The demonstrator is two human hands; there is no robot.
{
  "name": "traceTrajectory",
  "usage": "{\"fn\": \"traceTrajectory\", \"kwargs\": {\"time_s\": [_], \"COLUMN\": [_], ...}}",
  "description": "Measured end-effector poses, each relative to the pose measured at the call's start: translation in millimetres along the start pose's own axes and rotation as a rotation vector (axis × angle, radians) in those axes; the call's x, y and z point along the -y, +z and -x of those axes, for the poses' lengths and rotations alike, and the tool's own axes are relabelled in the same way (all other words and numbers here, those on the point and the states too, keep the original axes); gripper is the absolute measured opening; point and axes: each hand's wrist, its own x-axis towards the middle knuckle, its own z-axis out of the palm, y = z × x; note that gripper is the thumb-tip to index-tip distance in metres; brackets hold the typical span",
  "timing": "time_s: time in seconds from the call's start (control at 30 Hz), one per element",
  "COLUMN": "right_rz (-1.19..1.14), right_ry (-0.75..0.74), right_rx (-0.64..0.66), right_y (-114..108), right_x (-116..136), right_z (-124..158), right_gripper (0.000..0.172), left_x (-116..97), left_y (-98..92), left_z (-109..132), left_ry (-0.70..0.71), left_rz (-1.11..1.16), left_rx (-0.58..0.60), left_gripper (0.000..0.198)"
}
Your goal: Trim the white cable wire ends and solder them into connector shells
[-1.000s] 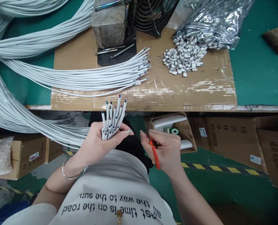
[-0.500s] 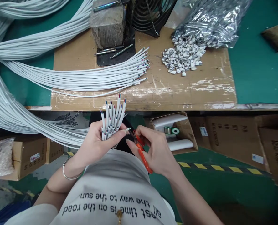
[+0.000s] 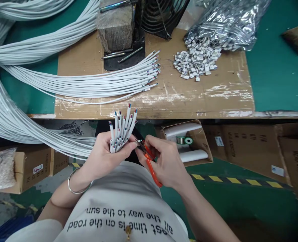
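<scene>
My left hand [image 3: 106,155] is closed round a bundle of white cable ends [image 3: 121,129] that fan upward, with coloured inner wires showing at the tips. My right hand [image 3: 167,162] grips small orange-handled cutters [image 3: 149,161]. Their dark jaws sit against the lower right of the bundle, by my left thumb. Both hands are held in front of my lap, just below the table's front edge.
A cardboard sheet [image 3: 214,95] covers the green table. On it lie a row of white cables [image 3: 93,82], a pile of small white connectors [image 3: 195,62] spilling from a silver bag [image 3: 227,23], a grey block [image 3: 116,23] and a black fan [image 3: 161,15]. Cardboard boxes [image 3: 184,141] stand under the table.
My right hand has swung the cutters left from apart to touching the bundle in my left hand. The bundle has shifted slightly right.
</scene>
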Motion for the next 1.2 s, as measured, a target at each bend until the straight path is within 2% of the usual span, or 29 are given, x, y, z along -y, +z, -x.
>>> {"fn": "traceTrajectory", "kwargs": {"time_s": [0.23,0.4,0.47,0.53,0.73,0.83,0.97,1.03,1.2], "right_rz": [0.070,0.065,0.061,0.054,0.015,-0.004,0.028,0.065,0.097], "right_ry": [-0.027,0.016,0.026,0.011,-0.111,-0.174,-0.232,-0.234,-0.153], "right_rx": [-0.121,-0.149,-0.148,-0.150,-0.183,-0.222,-0.280,-0.315,-0.350], "right_y": [5,6,6,7,13,18,21,21,18], "right_x": [-4,-8,-8,-8,-6,-8,-8,-6,-4], "right_z": [2,5,5,5,7,6,4,3,2], "right_gripper": [0.035,0.034,0.034,0.033,0.034,0.034,0.034,0.034,0.035], "left_x": [11,29,30,27,5,-1,-2,-2,6], "left_y": [4.6,7.1,5.4,2.5,-13.7,-22.8,-26.8,-22.5,-4.3], "left_z": [2,2,2,2,-2,-7,-11,-10,-2], "left_ry": [0.114,0.422,0.469,0.390,-0.110,-0.224,-0.284,-0.227,0.122], "left_rz": [-0.114,-0.327,-0.360,-0.288,0.215,0.339,0.410,0.346,0.010], "left_rx": [-0.070,-0.106,-0.094,-0.044,0.221,0.317,0.393,0.327,-0.022], "left_gripper": [0.007,0.013,0.014,0.014,0.021,0.022,0.028,0.023,0.010]}}
